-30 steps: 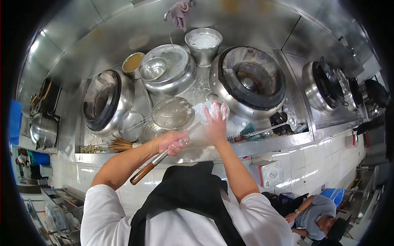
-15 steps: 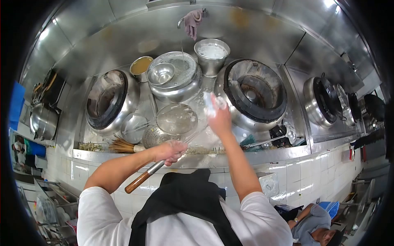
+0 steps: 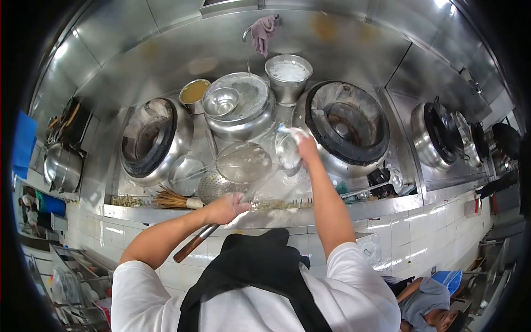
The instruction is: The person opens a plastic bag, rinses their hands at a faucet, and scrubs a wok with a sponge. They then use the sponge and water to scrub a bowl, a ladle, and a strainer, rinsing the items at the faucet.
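My left hand (image 3: 228, 208) is closed around the metal shaft of a long ladle, just above its wooden handle (image 3: 191, 249). The ladle's round bowl (image 3: 286, 152) is over the counter, turned toward me. At its upper rim my right hand (image 3: 305, 145) is closed on a foamy white-and-blue wad (image 3: 290, 130), blurred by motion. Suds cover the fingers there. Left of the bowl lies a wire-mesh strainer (image 3: 243, 162), overlapping a perforated scoop (image 3: 214, 188). A bamboo brush (image 3: 170, 198) rests near the front gutter.
Water runs from a tap (image 3: 245, 36) draped with a cloth (image 3: 263, 36) into a wide pot (image 3: 246, 126) holding a small bowl (image 3: 220, 102). Beside it stands a foamy bucket (image 3: 289, 80). Wok burners (image 3: 146, 138) (image 3: 348, 124) flank the area. A person (image 3: 428, 301) is behind at lower right.
My right hand has moved slightly right and down along the ladle's rim, and the bowl now shows plainly. The left hand keeps its hold on the shaft. The whole view has shifted slightly.
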Available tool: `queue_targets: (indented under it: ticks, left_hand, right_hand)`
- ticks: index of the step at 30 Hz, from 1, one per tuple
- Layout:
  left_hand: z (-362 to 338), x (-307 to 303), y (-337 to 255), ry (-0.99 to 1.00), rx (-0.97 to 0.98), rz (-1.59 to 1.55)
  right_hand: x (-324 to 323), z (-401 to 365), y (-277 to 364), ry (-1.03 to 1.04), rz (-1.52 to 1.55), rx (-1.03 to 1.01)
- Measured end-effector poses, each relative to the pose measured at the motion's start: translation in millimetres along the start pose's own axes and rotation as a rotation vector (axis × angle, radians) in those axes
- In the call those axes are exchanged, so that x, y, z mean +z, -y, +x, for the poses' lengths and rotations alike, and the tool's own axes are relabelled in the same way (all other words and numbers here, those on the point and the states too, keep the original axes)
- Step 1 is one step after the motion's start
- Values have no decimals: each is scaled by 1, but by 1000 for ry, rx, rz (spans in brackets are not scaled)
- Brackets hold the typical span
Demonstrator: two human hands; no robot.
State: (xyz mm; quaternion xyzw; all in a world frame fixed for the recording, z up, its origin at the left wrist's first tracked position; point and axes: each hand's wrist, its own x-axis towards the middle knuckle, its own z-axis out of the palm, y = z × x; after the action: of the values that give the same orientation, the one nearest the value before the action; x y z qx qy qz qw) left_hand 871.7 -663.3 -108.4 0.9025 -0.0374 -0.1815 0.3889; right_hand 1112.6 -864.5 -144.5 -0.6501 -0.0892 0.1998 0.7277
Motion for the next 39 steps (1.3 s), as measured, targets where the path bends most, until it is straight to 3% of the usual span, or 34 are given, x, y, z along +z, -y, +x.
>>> queue_targets:
  ticks: [1, 2, 4, 5, 8, 10, 12, 13, 15, 16, 18, 19, 20, 21, 22, 23, 24, 26, 27, 28, 30, 31, 33, 37, 39]
  left_hand:
    - [1, -1, 6, -76, 124, 141]
    - [0, -9, -1, -76, 129, 149]
    - [-5, -24, -23, -35, -118, 348]
    - [-3, -22, -12, -82, -121, 421]
    - [0, -28, -16, -87, -296, 599]
    - [-2, -30, 0, -133, -235, 699]
    - [-11, -32, 14, -174, -170, 793]
    - [-15, -32, 19, -209, -73, 838]
    - [-19, -34, 25, -240, 36, 884]
    - [-20, -34, 29, -266, 89, 912]
    - [-20, -35, 29, -290, 138, 937]
    - [-20, -35, 26, -234, 34, 858]
    - [-21, -37, 24, -181, -72, 775]
    - [-25, -43, 19, -186, -85, 762]
    - [-32, -54, 14, -15, -147, 506]
    - [-38, -61, 14, 150, -201, 251]
    - [-42, -63, 19, 142, -205, 249]
    - [-49, -59, 27, 0, -168, 598]
    - [-48, -64, 17, 3, -168, 596]
    - [-44, -75, 6, 11, -195, 736]
    - [-35, -88, -13, 28, -222, 867]
    - [-28, -92, -19, 1, -140, 916]
    - [-15, -98, -32, -31, -37, 997]
    - [-19, -96, -39, -20, -70, 968]
    - [-26, -86, -23, -67, -103, 780]
  right_hand:
    - [-5, 8, -19, -94, 97, 112]
    - [-9, 24, -47, -185, 191, 219]
    - [-3, 35, -90, -175, 269, 127]
    - [4, 29, -105, -172, 351, 48]
    - [52, -45, -15, -28, 560, 223]
    - [44, -35, -11, 8, 630, 238]
    - [32, -36, 19, 1, 235, 268]
    - [16, -10, -2, -8, 238, 270]
    - [-16, 49, -71, 141, -416, 259]
    - [-16, 41, -64, 135, -414, 258]
    - [-12, 19, -49, 109, -865, -7]
    - [-11, 15, -52, 17, -932, -48]
    - [-12, 6, -47, 27, -938, -47]
    - [-12, -6, -36, -103, -814, -96]
    - [-12, -17, -29, -229, -685, -145]
    - [-17, -21, -30, -200, -467, -309]
    - [-18, -23, -32, -192, -467, -314]
    - [-25, -33, -37, -99, -551, -298]
    - [-29, -26, -40, -10, -807, -193]
    - [-32, -18, -42, -8, -808, -190]
    - [-13, -26, -12, 288, -1093, -393]
    - [0, -28, -7, 290, -1097, -391]
    - [22, -27, -2, 543, -1576, -634]
    - [-8, -20, 3, 453, -1382, -661]
    - [-34, -16, 1, 14, -894, -404]
